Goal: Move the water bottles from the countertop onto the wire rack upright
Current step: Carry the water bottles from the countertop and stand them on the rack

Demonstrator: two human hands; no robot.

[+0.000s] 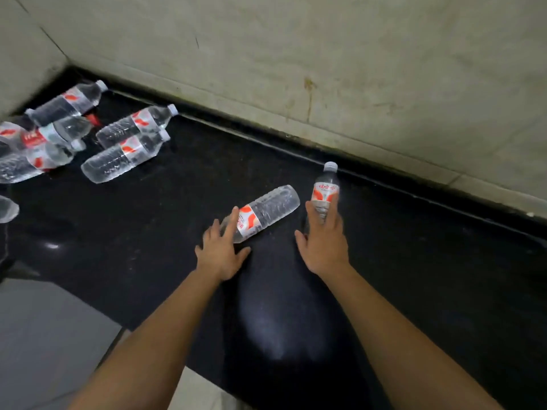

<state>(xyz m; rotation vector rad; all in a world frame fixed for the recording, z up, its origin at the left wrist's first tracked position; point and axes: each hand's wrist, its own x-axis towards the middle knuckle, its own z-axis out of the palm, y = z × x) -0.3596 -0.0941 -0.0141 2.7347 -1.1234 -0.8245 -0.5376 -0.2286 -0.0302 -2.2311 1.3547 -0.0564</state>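
Observation:
Clear water bottles with red-and-white labels lie on a black countertop (148,232). One bottle (268,211) lies on its side at the centre, base pointing up-right. My left hand (220,251) is spread over its neck end, fingers apart and touching it without closing. Just to the right, another bottle (325,184) stands upright with a pale cap. My right hand (324,242) rests its fingers against the lower part of that bottle, with the thumb held well away. The wire rack is not in view.
Several more bottles (124,155) lie in a loose pile at the far left corner, and part of one (7,208) shows at the left edge. A stained beige wall (325,69) borders the counter behind. Grey floor (44,335) lies below the counter's near-left edge.

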